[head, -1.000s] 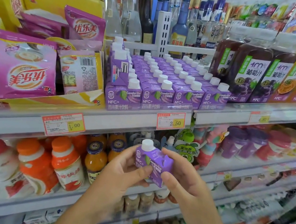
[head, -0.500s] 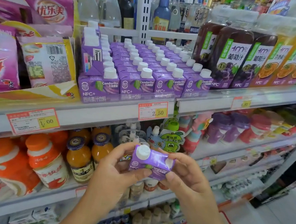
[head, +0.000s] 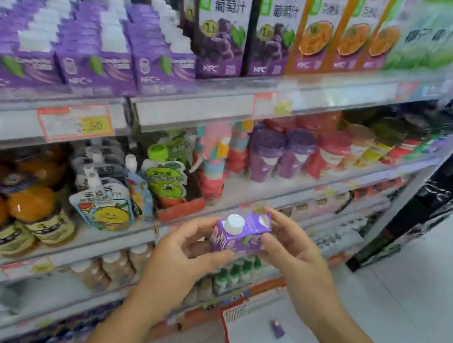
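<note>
A small purple juice carton (head: 242,235) with a white screw cap sits between both my hands in front of the shop shelves, tilted so its top faces me. My left hand (head: 188,252) pinches its left side with thumb and fingers. My right hand (head: 292,252) grips its right end. Rows of the same purple cartons (head: 92,47) stand on the upper shelf at the left. Down on the floor is a red-rimmed shopping basket (head: 229,336) with one purple carton (head: 278,328) lying in it.
Tall grape and orange juice bottles (head: 224,27) fill the upper shelf's right part. Orange drink bottles (head: 28,203), fruit pouches (head: 105,207) and coloured cups (head: 293,154) line the shelf below. A price tag (head: 76,122) hangs on the shelf edge. Pale floor runs to the right.
My view has swung right and down, bringing the basket on the floor into sight. Both hands have carried the carton lower and rightwards, tipping it more flat.
</note>
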A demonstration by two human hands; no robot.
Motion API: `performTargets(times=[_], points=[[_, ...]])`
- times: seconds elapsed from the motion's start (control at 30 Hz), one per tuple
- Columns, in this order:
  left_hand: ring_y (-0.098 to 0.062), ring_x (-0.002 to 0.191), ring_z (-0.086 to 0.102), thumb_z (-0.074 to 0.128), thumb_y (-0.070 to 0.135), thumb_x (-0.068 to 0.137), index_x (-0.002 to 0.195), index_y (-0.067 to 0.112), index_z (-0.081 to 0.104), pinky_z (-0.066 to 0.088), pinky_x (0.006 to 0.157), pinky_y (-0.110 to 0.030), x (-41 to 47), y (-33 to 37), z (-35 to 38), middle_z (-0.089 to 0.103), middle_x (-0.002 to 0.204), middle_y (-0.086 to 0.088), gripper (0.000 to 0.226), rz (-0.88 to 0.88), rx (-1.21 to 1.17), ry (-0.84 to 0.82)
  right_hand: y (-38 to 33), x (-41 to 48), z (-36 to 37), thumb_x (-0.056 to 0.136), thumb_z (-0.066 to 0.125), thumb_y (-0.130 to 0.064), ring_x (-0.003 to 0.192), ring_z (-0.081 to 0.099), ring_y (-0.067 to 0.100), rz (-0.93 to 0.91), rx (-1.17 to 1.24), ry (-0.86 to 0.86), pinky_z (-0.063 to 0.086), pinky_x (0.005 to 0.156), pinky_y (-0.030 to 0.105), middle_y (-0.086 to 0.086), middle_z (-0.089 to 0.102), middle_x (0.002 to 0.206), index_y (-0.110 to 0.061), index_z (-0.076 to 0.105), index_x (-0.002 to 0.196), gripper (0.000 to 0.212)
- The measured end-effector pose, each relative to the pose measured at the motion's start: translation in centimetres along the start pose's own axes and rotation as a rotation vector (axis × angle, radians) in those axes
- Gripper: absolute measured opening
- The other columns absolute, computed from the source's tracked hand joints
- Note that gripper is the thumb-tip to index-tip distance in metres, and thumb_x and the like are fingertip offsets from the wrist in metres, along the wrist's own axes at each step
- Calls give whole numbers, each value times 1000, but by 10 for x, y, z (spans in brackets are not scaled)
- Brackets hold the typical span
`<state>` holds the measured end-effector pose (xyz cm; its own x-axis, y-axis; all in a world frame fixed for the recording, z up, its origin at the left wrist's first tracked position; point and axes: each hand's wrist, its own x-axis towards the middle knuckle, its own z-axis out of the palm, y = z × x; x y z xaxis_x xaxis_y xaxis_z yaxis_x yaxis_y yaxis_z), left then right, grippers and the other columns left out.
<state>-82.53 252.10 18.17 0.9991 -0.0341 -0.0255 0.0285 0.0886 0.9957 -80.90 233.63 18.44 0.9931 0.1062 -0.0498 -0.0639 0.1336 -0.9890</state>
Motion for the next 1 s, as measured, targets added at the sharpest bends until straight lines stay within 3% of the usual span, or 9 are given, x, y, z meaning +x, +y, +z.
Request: performTargets(times=[0.1, 0.23, 0.4, 0.57, 0.67, 0.77, 0.83, 0.9, 1.0], points=[[-14, 92, 71, 83, 5, 66, 101, 19, 69, 56, 77, -21, 13, -47, 62, 76, 98, 4, 40, 18, 57, 83, 22, 7, -54, 97, 54, -6, 95, 69, 8, 122, -6, 57, 59, 78, 31, -11, 73, 102, -28, 61, 115, 30], [-10, 91, 70, 81, -9, 70, 95, 21, 67, 54, 77, -19, 27, -111, 132, 76, 96, 6, 42, -46, 65, 136, 53, 17, -116, 91, 64, -11, 101, 68, 13, 319, 63, 67, 57, 81, 32, 0, 66, 122, -33, 61, 120, 36], [-15, 100, 68, 82, 8, 71, 96, 34, 63, 55, 83, -29, 40, -175, 178, 70, 109, 6, 41, -135, 135, 97, 97, 21, -165, 84, 71, 0, 86, 64, 22, 435, 93, 123, 55, 59, 21, -4, 64, 104, -37, 55, 123, 56], [-6, 101, 68, 79, 1, 76, 93, 40, 63, 55, 88, -27, 60, -241, 191, 64, 111, 26, 45, -201, 238, -66, 165, 34, -199, 81, 73, 2, 104, 66, 23, 504, 70, 162, 58, 87, 45, 5, 62, 126, -33, 46, 137, 71], [0, 111, 62, 76, 3, 80, 97, 44, 61, 51, 93, -18, 68, -290, 192, 55, 119, 37, 48, -235, 303, -175, 225, 42, -218, 83, 72, 1, 102, 68, 23, 536, -26, 187, 58, 85, 39, 5, 66, 121, -32, 40, 141, 74], [9, 115, 55, 74, 6, 84, 107, 51, 53, 48, 95, -13, 76, -348, 187, 50, 122, 41, 55, -291, 377, -214, 292, 52, -238, 80, 73, -6, 99, 68, 11, 584, -225, 219, 54, 93, 38, -6, 69, 111, -24, 45, 132, 62], [14, 115, 51, 71, 7, 87, 108, 53, 49, 46, 96, -13, 82, -391, 180, 49, 125, 35, 56, -315, 425, -224, 339, 59, -255, 81, 73, -14, 90, 62, 2, 623, -386, 219, 51, 81, 22, -14, 64, 104, -21, 51, 125, 49], [10, 116, 51, 69, 8, 89, 109, 52, 48, 46, 98, -17, 88, -438, 172, 50, 125, 31, 53, -348, 479, -234, 390, 65, -274, 83, 71, -17, 86, 58, 2, 652, -493, 199, 44, 71, 14, -10, 63, 107, -21, 56, 121, 41], [0, 119, 52, 68, 14, 91, 119, 43, 53, 48, 102, -30, 99, -509, 161, 54, 126, 22, 43, -424, 556, -250, 474, 70, -309, 84, 70, -14, 92, 57, 12, 719, -594, 180, 41, 75, 19, -2, 64, 112, -16, 59, 122, 40]])
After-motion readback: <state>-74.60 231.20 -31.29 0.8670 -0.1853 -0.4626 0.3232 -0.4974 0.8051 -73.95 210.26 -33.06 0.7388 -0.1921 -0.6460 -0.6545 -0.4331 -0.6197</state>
